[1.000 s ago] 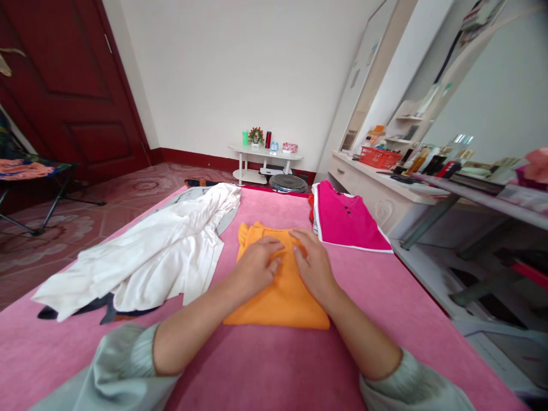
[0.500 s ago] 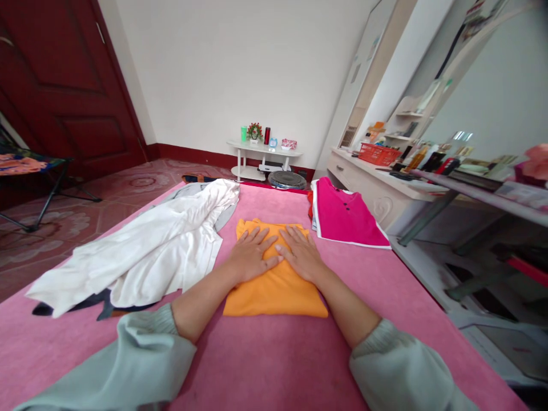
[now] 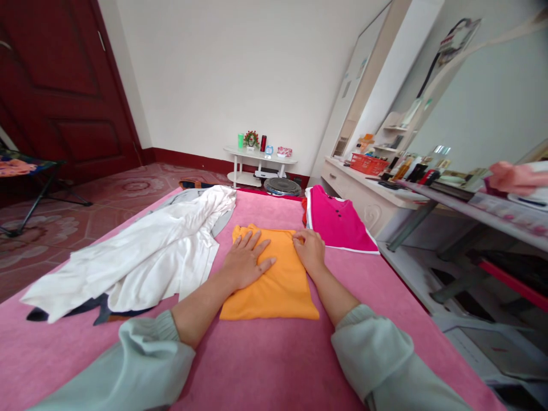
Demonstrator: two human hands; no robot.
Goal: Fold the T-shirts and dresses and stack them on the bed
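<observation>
A folded orange garment [image 3: 274, 291] lies flat on the pink bed cover [image 3: 257, 371] in front of me. On its upper left part my left hand [image 3: 246, 262] rests flat, fingers spread. My right hand [image 3: 311, 248] is at the upper right corner, its fingers curled and pinching the garment's edge. To the left, white clothes [image 3: 158, 245] are spread out over grey and dark pieces. A bright pink top [image 3: 340, 222] with dark buttons and white trim lies folded beyond my right hand, with white and red fabric showing at its left side.
A white stand [image 3: 261, 153] with a plant and cups is against the far wall. Along the right runs a dresser [image 3: 351, 191] bearing a red basket [image 3: 369, 164] and bottles. A folding stool [image 3: 29, 188] stands at the left by a dark red door [image 3: 64, 85].
My right hand has gone from lying flat on the orange garment to pinching its upper right corner. The left hand stays flat on it. The view has shifted slightly.
</observation>
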